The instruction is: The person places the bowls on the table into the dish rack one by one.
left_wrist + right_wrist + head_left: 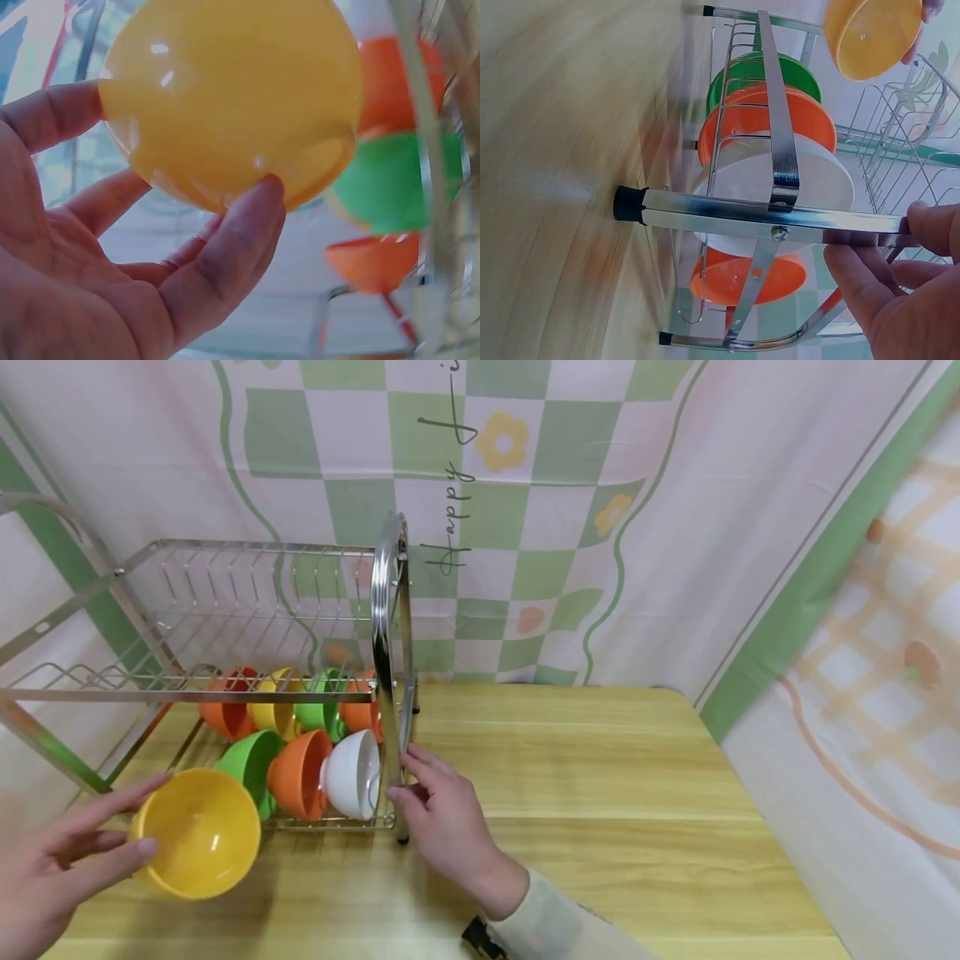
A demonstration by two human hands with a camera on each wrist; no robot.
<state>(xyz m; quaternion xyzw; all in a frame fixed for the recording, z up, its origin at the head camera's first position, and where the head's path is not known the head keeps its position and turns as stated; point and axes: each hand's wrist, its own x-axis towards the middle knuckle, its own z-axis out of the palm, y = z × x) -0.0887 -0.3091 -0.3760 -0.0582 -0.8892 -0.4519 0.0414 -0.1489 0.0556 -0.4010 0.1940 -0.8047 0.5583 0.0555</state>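
My left hand [71, 868] holds a yellow bowl [198, 835] by its edge, thumb on one side and fingers on the other, in front of the rack's lower tier. In the left wrist view the thumb presses near the rim of that bowl [232, 97]. With my right hand [453, 827] I pinch the right-hand leg of the metal dish rack [386, 635]. On the lower tier, a green bowl [251, 764], an orange bowl [300, 777] and a white bowl [351, 777] stand on their sides in the front row.
Behind them a second row holds a red-orange bowl [225, 714], a yellow one [273, 714], a green one [318, 710] and another orange one [362, 714]. The rack stands on a wooden table [600, 777], with a checked curtain [495, 510] behind. Its upper tier is wire.
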